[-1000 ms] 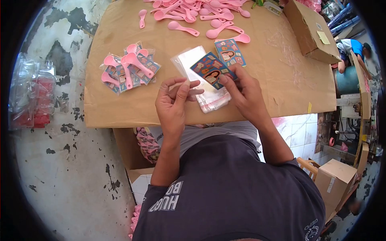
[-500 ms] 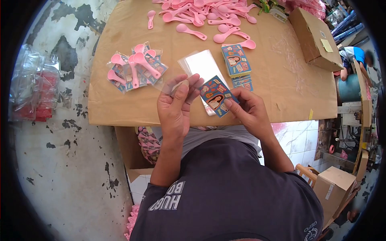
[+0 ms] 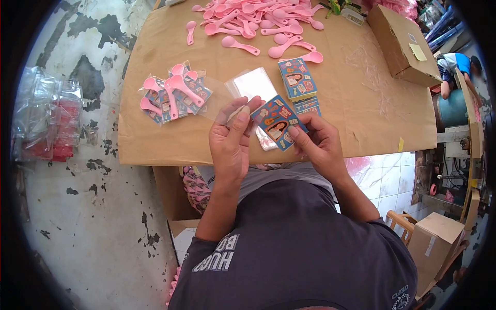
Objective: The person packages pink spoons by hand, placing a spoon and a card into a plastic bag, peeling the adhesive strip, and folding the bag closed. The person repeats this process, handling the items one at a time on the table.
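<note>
My right hand (image 3: 321,144) pinches a blue printed card (image 3: 279,124) between thumb and fingers. My left hand (image 3: 233,129) is closed on a clear plastic bag (image 3: 219,98), its thumb against the fingers. The card's left corner is right at the bag's edge near my left fingertips. Under both lies a stack of clear bags (image 3: 256,82) on the table. Beyond my right hand stands a pile of the same blue cards (image 3: 297,80). To the left, several bagged cards with pink spoons (image 3: 173,93) lie heaped together.
A big heap of pink spoons (image 3: 248,18) covers the table's far side. At the far right of the brown-covered table (image 3: 351,113) sits a cardboard box (image 3: 403,46). Plastic packs (image 3: 49,113) lie at the left. Another person (image 3: 457,67) is at the right edge.
The card's left corner has come closer to the left fingertips and the bag. The view has shifted slightly; both hands keep their grip.
</note>
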Available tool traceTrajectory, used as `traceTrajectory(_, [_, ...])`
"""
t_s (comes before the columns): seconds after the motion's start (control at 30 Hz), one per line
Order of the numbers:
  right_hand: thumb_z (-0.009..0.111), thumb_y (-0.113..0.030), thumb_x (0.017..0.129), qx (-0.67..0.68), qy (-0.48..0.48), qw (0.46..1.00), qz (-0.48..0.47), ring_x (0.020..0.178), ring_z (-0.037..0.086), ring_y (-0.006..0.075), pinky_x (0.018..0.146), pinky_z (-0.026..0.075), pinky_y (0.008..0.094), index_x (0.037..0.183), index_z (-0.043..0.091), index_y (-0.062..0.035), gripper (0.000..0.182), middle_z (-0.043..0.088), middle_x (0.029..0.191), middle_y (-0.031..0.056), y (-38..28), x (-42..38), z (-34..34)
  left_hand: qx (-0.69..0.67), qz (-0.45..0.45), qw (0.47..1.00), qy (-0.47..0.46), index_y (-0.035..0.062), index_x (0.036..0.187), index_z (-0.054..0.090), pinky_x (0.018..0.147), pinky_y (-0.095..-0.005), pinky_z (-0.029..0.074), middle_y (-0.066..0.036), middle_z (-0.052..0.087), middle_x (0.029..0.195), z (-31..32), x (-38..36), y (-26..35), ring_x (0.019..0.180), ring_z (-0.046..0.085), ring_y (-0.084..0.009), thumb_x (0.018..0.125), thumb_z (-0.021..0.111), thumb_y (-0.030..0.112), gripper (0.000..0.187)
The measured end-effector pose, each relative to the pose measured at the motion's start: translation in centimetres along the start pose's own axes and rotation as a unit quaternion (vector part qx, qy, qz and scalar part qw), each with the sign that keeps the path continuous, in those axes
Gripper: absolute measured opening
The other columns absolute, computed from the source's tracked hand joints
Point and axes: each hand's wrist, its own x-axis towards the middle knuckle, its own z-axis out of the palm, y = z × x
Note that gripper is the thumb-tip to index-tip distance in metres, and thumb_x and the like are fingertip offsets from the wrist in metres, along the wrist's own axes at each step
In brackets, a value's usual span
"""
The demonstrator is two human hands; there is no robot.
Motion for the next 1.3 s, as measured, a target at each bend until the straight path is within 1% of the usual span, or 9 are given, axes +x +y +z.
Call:
traceTrajectory(0.13, [0.066, -0.017, 0.101, 0.009, 0.042, 0.999, 0.001, 0.064, 0.057, 0.0015, 0.055, 0.045, 0.0192, 0.106, 0.064, -0.0005, 0.017, 0.064, 0.082, -0.0014, 0.4, 0.2, 0.6, -0.006, -0.017, 1.000, -0.013, -0.0020, 0.130, 0.057, 0.104, -0.0378, 0.053, -0.023, 0.065, 0.129, 0.3, -0.3, -0.4, 0.114, 0.066, -0.0235, 0.102, 0.060, 0.008, 0.030])
traceTrajectory(0.43, [0.065, -0.016, 0.102, -0.026, -0.087, 0.993, 0.074, 0.065, 0.057, 0.0010, 0.055, 0.046, 0.0188, 0.110, 0.066, -0.0023, 0.016, 0.064, 0.081, -0.0032, -0.4, 0.8, 0.2, 0.041, -0.020, 0.996, -0.081, -0.0048, 0.125, 0.059, 0.097, -0.0379, 0.058, -0.023, 0.068, 0.121, -1.0, -0.4, -0.8, 0.111, 0.069, -0.0254, 0.101, 0.061, 0.007, 0.027])
traceTrajectory(0.67, [0.069, -0.013, 0.099, 0.044, -0.015, 0.998, 0.053, 0.067, 0.064, 0.0084, 0.060, 0.052, 0.0227, 0.110, 0.059, -0.0002, 0.021, 0.067, 0.084, 0.0038, 0.1, 1.4, 0.9, 0.036, 0.015, 0.997, -0.063, -0.0051, 0.125, 0.059, 0.096, -0.0363, 0.057, -0.024, 0.069, 0.119, -1.0, -0.7, -0.6, 0.109, 0.070, -0.0245, 0.101, 0.062, 0.006, 0.027])
traceTrajectory(0.77, [0.070, -0.013, 0.098, 0.052, -0.018, 0.997, 0.049, 0.069, 0.065, 0.0090, 0.061, 0.052, 0.0229, 0.108, 0.057, -0.0008, 0.021, 0.067, 0.085, 0.0049, -0.2, 1.5, 1.2, 0.061, 0.021, 0.997, -0.033, -0.0065, 0.124, 0.061, 0.095, -0.0316, 0.055, -0.016, 0.072, 0.114, -0.2, -1.0, -0.5, 0.102, 0.070, -0.0163, 0.101, 0.064, 0.009, 0.028])
traceTrajectory(0.87, [0.071, -0.012, 0.098, 0.070, -0.011, 0.997, 0.018, 0.071, 0.064, 0.0074, 0.061, 0.052, 0.0214, 0.106, 0.057, -0.0013, 0.020, 0.066, 0.084, 0.0034, -0.1, 1.6, 2.2, 0.088, 0.016, 0.992, -0.087, -0.0054, 0.125, 0.060, 0.096, -0.0336, 0.056, -0.019, 0.069, 0.124, 0.3, -1.4, -1.0, 0.109, 0.070, -0.0219, 0.101, 0.062, 0.007, 0.027])
traceTrajectory(0.97, [0.071, -0.013, 0.098, 0.069, -0.003, 0.998, -0.005, 0.072, 0.064, 0.0059, 0.062, 0.051, 0.0210, 0.107, 0.058, -0.0017, 0.020, 0.066, 0.085, 0.0021, 0.6, 1.8, 2.1, 0.134, 0.020, 0.988, -0.069, -0.0073, 0.131, 0.059, 0.100, -0.0319, 0.051, -0.014, 0.069, 0.126, 1.5, -2.0, -1.2, 0.112, 0.066, -0.0169, 0.102, 0.061, 0.007, 0.032])
traceTrajectory(1.07, [0.070, -0.015, 0.099, 0.069, -0.009, 0.998, 0.003, 0.073, 0.064, 0.0058, 0.063, 0.051, 0.0214, 0.108, 0.061, -0.0009, 0.020, 0.067, 0.086, 0.0020, 0.8, 2.0, 2.1, 0.116, -0.017, 0.993, -0.021, -0.0078, 0.136, 0.056, 0.105, -0.0318, 0.047, -0.015, 0.058, 0.144, 2.1, -2.6, -1.5, 0.126, 0.059, -0.0184, 0.102, 0.060, 0.006, 0.037])
traceTrajectory(1.13, [0.070, -0.017, 0.099, 0.080, -0.013, 0.997, 0.010, 0.073, 0.064, 0.0066, 0.063, 0.051, 0.0219, 0.107, 0.062, -0.0003, 0.020, 0.068, 0.087, 0.0025, 0.9, 1.8, 2.4, 0.137, -0.001, 0.990, -0.038, -0.0067, 0.143, 0.050, 0.109, -0.0317, 0.043, -0.017, 0.045, 0.156, 1.9, -2.8, -2.2, 0.137, 0.051, -0.0196, 0.102, 0.059, 0.005, 0.044])
traceTrajectory(1.3, [0.071, -0.015, 0.098, 0.105, 0.005, 0.994, 0.025, 0.063, 0.060, 0.0031, 0.056, 0.050, 0.0199, 0.106, 0.065, -0.0006, 0.017, 0.066, 0.079, -0.0006, 0.1, 0.9, 2.3, 0.040, 0.100, 0.993, -0.038, -0.0013, 0.154, 0.034, 0.113, -0.0372, 0.042, -0.021, 0.039, 0.158, 2.9, -2.2, -2.1, 0.142, 0.046, -0.0279, 0.103, 0.051, 0.002, 0.054])
